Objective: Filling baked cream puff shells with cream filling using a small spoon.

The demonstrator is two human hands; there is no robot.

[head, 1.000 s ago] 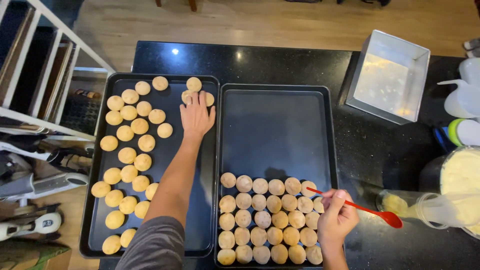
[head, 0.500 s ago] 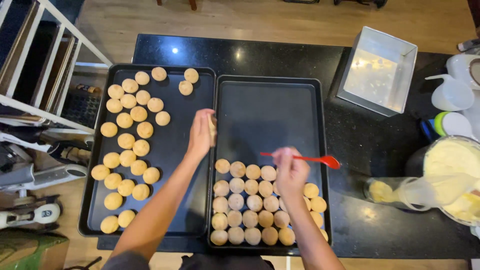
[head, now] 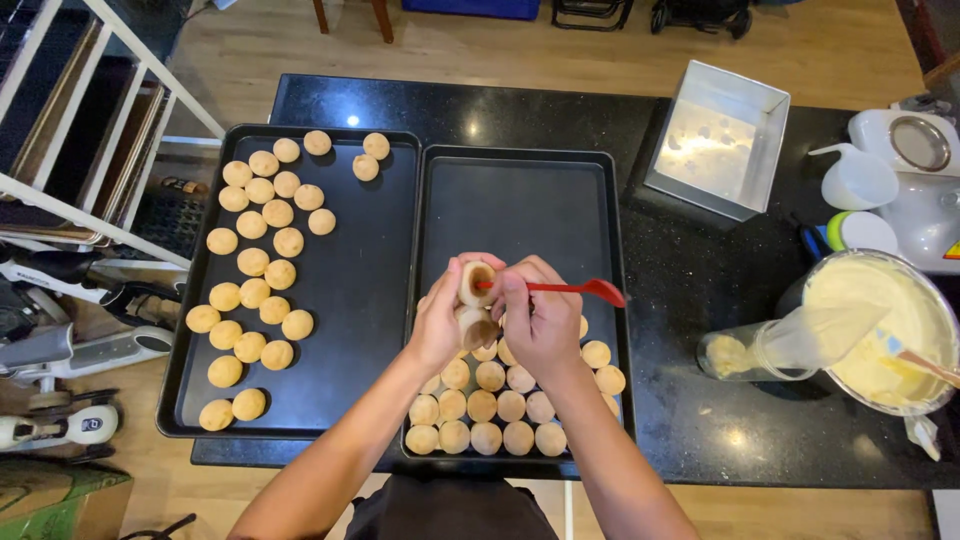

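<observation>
Black counter [head: 700,270], hands [head: 500,310] mid-tray [head: 520,200]

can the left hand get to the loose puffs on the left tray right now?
Probably not at once: the left hand holds a puff while the red spatula pokes it. The path over the left tray to the loose puffs looks unobstructed.

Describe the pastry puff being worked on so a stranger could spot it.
Find the right-hand black tray. Above its rows of puffs, the left hand holds one puff. Unlike its neighbours, it is lifted, hollow side up, with a red tool poked in.
</observation>
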